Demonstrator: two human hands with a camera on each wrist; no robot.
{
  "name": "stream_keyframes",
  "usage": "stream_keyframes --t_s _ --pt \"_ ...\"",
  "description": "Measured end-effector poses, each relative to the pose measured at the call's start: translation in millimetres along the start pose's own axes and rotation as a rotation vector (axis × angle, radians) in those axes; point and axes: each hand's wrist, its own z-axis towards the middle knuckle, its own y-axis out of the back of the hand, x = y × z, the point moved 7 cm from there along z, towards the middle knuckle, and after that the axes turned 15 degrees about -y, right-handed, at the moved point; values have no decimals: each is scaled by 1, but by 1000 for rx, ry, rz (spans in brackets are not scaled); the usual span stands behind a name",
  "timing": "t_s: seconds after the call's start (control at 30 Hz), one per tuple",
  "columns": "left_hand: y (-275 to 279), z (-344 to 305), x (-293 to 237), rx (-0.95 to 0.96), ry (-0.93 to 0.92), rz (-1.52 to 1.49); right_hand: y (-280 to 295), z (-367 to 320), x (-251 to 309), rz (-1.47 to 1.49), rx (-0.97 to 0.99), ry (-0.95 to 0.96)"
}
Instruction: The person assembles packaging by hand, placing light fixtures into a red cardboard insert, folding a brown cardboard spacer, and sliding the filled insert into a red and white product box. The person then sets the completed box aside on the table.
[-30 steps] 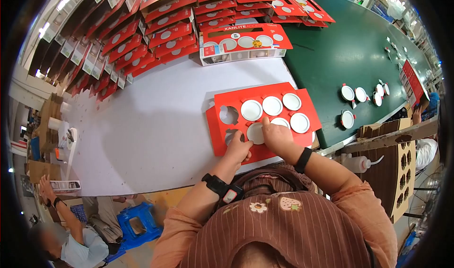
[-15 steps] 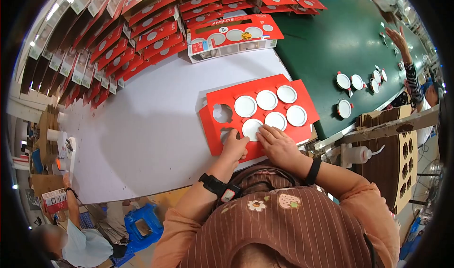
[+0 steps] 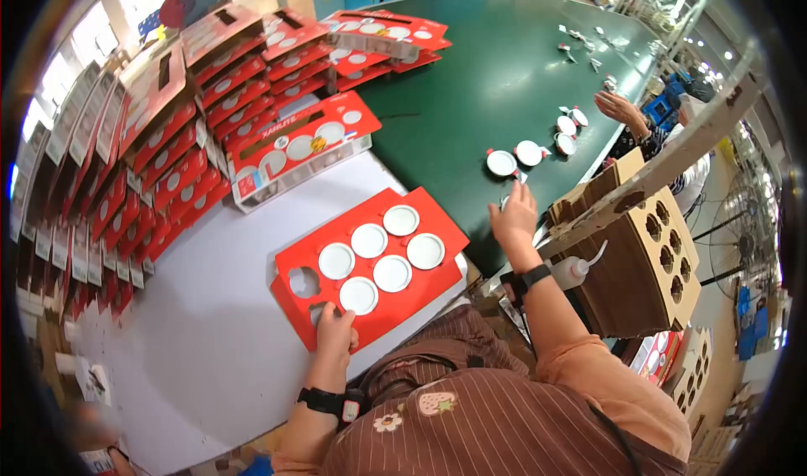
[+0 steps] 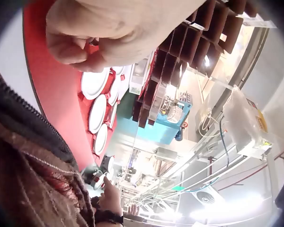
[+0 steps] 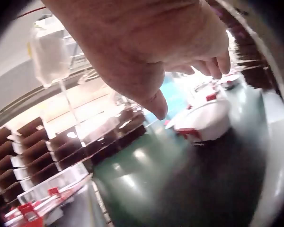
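In the head view a red cardboard panel [image 3: 382, 329] lies on the white tabletop, with several round white light fittings [image 3: 369, 241] seated in its holes. Two cut-outs at its left side hold no fitting. My left hand [image 3: 335, 335] pinches the panel at the lower-left cut-out, its fingers curled in the left wrist view. Over the green table, my right hand [image 3: 514, 224] is off the panel with its fingers extended. Just under those fingers is a loose white light fitting with red clips [image 5: 206, 122], mostly hidden by the hand in the head view.
More loose fittings [image 3: 529, 152] lie on the green table [image 3: 471, 73]. A printed red box [image 3: 303, 144] stands behind the panel, beside tall stacks of similar boxes [image 3: 168, 178]. At right are a white squeeze bottle [image 3: 574, 272], brown cartons [image 3: 643, 266] and another person's hand [image 3: 620, 108].
My right hand has left the fitting in the panel and moved right, over the green table. My left hand has stayed at the lower-left cut-out. The head view has turned right.
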Motion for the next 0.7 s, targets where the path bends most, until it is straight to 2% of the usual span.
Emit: stream_keyframes --t_s 0.03,0.1,0.17,0.23,0.3,0.33,0.4,0.43,0.57,0.6,0.63,0.7 --pt "-4 4 0 30 9 7 -5 9 -22 -9 29 -151" --pt "-6 7 0 71 5 13 -20 16 -58 -8 226 -418" --pt "-2 0 3 77 52 43 -32 14 -74 10 394 -571" --pt "4 -5 -1 92 54 124 -31 12 -72 21 343 -553" --pt "14 -11 -4 66 21 87 -39 8 -62 231 269 -450" --pt "18 -16 -7 57 23 92 -40 5 -58 235 279 -449" --pt "26 -23 -28 -33 -186 262 -36 -1 -33 418 357 -322" --pt "28 -24 -29 -50 -180 267 -27 -8 -15 508 403 -257" --pt "6 -18 -71 131 -694 385 24 -51 70 730 588 152" --pt "-7 -27 -95 192 -785 443 37 -64 88 746 642 251" --pt "-22 -38 -118 256 -872 500 44 -74 100 759 668 265" --pt "-39 -43 -134 358 -966 474 62 -100 128 843 774 460"
